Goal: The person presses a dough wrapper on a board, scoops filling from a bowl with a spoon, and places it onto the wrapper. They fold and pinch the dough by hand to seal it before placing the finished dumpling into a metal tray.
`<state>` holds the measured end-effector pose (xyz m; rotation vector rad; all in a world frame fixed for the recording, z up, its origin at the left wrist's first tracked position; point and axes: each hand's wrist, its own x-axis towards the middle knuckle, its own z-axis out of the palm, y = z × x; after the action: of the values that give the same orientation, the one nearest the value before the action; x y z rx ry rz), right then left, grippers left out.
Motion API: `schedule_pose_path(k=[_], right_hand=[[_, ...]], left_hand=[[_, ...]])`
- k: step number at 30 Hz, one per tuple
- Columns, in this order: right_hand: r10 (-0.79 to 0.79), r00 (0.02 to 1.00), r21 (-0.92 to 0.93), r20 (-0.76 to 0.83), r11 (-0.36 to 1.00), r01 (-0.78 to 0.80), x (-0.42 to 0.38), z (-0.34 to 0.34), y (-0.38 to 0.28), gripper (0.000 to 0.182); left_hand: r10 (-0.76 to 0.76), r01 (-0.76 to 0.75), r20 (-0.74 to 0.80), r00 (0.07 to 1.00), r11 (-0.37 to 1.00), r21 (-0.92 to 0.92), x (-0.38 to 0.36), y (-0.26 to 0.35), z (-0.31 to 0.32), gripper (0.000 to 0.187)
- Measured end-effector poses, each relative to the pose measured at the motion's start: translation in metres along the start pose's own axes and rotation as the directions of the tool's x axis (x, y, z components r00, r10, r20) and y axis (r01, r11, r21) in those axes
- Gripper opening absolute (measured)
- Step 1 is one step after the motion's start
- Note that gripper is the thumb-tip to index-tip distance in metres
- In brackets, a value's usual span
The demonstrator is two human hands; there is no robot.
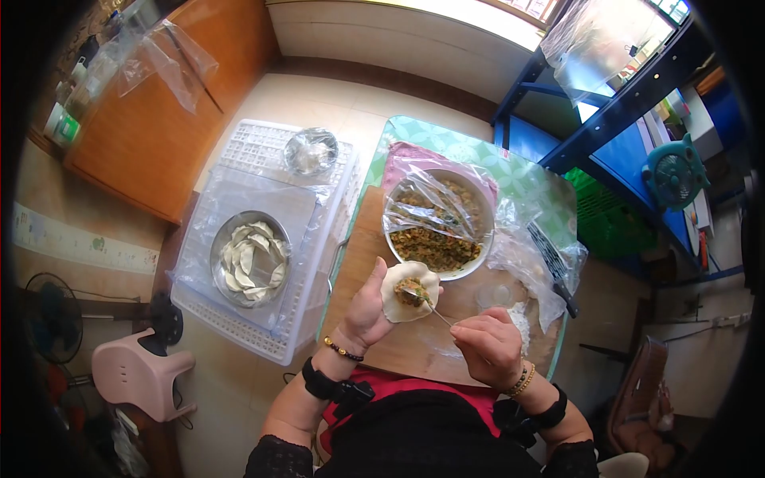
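A round dumpling wrapper (390, 301) lies across the palm and fingers of my left hand (366, 315), which holds it from below. On the wrapper sits a small mound of chopped filling (409, 291). My right hand (492, 344) is closed round the handle of a thin metal spoon (441, 318), whose tip touches that mound. Just beyond both hands stands a large bowl (457, 276) of chopped filling (430, 248), partly covered by clear plastic film. A wooden board (358, 259) is under the bowl and hands.
To the left, a round metal tray (213, 271) of folded dumplings (243, 255) rests on a white plastic crate (263, 346), near a film-covered bowl (311, 151). At the right are a black-handled knife (566, 301), plastic bag (522, 251), flour (519, 323) and small glass dish (494, 296).
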<state>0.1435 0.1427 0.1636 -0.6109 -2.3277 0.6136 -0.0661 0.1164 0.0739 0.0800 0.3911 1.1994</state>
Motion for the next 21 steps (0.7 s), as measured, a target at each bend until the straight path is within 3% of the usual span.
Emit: schedule_pose_path(k=[5, 10, 12, 15, 18, 21], right_hand=[[-0.001, 0.999, 0.032, -0.052, 0.999, 0.003, 0.004, -0.008, 0.003, 0.027], [0.097, 0.994, -0.121, -0.058, 0.987, -0.103, 0.007, -0.004, 0.030, 0.021], [0.111, 0.993, -0.149, -0.030, 0.982, -0.114, 0.011, 0.004, 0.045, 0.015], [0.075, 0.989, -0.241, 0.131, 0.970, -0.041, 0.013, 0.022, 0.071, 0.008], [0.106, 0.965, -0.301, 0.241, 0.953, -0.029, 0.013, 0.034, 0.088, 0.006], [0.145, 0.963, -0.322, 0.228, 0.945, -0.066, 0.005, 0.035, 0.091, 0.016]], left_hand=[[0.001, 0.001, -0.023, 1.000, 0.998, 0.063, -0.002, 0.001, -0.001, 0.075], [-0.003, 0.003, -0.036, 0.999, 1.000, -0.010, -0.007, 0.002, -0.008, 0.071], [0.003, -0.003, -0.019, 1.000, 1.000, 0.004, -0.009, 0.002, -0.013, 0.071], [0.004, -0.004, -0.011, 1.000, 1.000, 0.013, -0.015, 0.003, -0.013, 0.072], [-0.001, 0.001, -0.016, 1.000, 1.000, 0.013, -0.019, 0.001, -0.012, 0.072], [-0.013, 0.014, -0.020, 1.000, 1.000, 0.014, -0.024, -0.002, -0.011, 0.071]])
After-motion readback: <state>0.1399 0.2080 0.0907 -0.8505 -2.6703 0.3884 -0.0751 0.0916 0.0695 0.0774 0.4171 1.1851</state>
